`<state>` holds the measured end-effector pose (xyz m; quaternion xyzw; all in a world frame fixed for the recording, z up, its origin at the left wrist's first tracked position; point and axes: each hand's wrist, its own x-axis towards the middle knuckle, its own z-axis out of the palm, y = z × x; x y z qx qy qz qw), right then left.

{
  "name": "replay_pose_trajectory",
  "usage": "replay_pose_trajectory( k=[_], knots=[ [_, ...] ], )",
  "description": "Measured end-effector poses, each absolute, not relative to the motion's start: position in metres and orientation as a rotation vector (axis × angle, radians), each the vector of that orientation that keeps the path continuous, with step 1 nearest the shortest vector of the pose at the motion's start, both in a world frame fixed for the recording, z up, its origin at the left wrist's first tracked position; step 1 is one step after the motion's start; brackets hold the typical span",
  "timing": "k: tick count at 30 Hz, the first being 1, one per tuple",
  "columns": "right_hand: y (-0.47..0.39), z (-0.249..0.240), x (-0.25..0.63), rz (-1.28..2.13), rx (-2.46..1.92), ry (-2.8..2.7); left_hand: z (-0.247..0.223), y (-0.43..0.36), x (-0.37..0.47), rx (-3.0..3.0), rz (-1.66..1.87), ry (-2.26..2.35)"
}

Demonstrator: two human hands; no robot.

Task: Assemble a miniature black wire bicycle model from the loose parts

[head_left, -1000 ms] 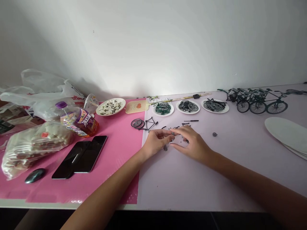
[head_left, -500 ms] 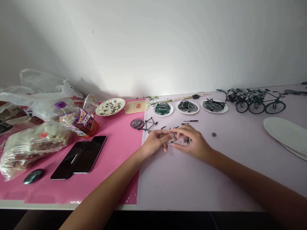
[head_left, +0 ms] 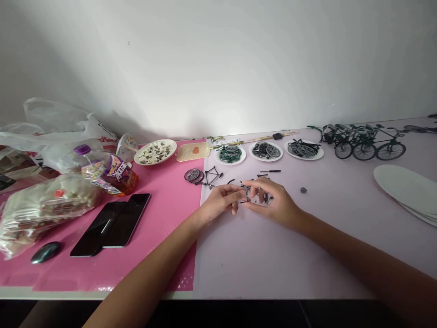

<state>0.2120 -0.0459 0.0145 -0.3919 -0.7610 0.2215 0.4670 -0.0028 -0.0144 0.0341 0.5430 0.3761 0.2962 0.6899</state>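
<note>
A small silvery bicycle part [head_left: 246, 194] is upright between my two hands; its exact kind is too small to tell. My left hand [head_left: 220, 201] pinches it between thumb and fingers from the left. From the right, my right hand [head_left: 275, 200] closes on it, forefinger at its top and thumb at its lower end. Just beyond my left hand lie a black model bicycle frame [head_left: 212, 176] and loose spoked wheels [head_left: 192, 175]. Small dark pieces [head_left: 268, 198] lie partly hidden behind my right hand. A thin black screwdriver [head_left: 271, 171] rests farther back.
Along the wall stand plates of green parts [head_left: 231, 155], wheels [head_left: 265, 151] and black parts [head_left: 303, 149]. Assembled model bicycles [head_left: 365, 143] stand at back right, near stacked white plates [head_left: 406, 191]. Phones [head_left: 126, 221], a drink bottle [head_left: 109, 171] and a plastic bag [head_left: 48, 207] occupy the left.
The small silvery part has turned slightly between my fingers. Both hands keep nearly the same place and grip, while the whole view has shifted a little.
</note>
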Motion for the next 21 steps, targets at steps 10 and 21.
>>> replay_pose_trajectory(
  k=[10,21],
  knots=[
    [-0.0449,0.0157,0.2126,0.604,-0.962,-1.875,0.0315,-0.0118,-0.0046,1.242,0.662,0.802],
    [-0.0448,0.0142,0.2134,0.582,-0.953,-1.893,0.0346,-0.0142,-0.0035,1.185,0.668,0.856]
  ],
)
